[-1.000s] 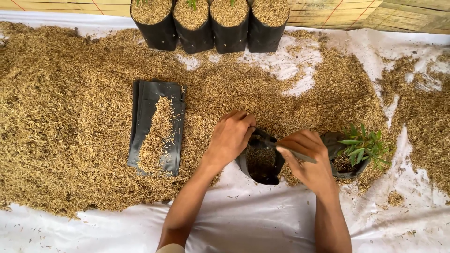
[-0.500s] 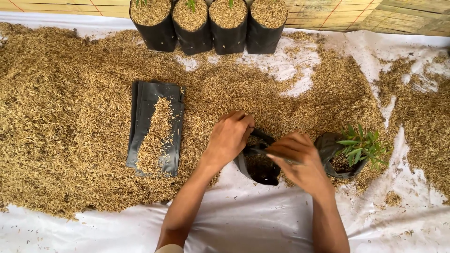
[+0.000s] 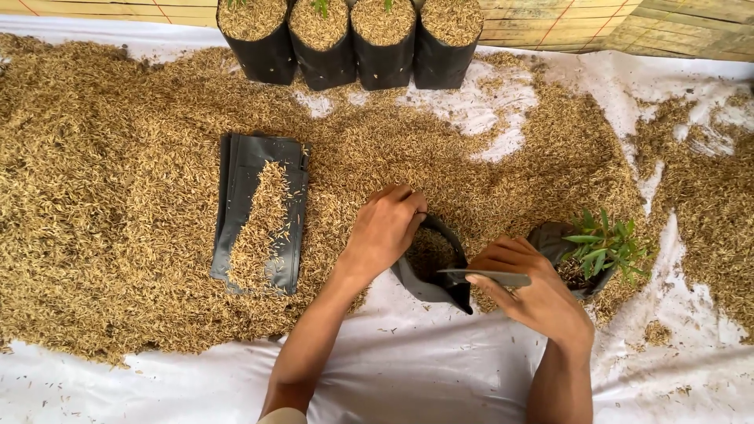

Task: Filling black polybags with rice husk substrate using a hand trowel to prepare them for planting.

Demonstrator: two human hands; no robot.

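- A white sheet (image 3: 440,369) covers the ground, with a woven bamboo wall (image 3: 628,20) along its far edge.
- A broad bed of rice husks (image 3: 118,173) spreads over most of the sheet.
- Four filled black bags (image 3: 353,47) stand in a row beyond the husks.
- A flat stack of empty black bags (image 3: 263,212), dusted with husks, lies left of the open bag.
- The open black bag (image 3: 428,275) sits at the husk bed's near edge, partly filled with husks, rim spread wide.
- A green seedling (image 3: 605,243) in its own bag stands just right of it.
- The left hand (image 3: 385,232) clasps the open bag's far-left rim.
- The right hand (image 3: 534,294) pinches the near-right rim, pulled flat.
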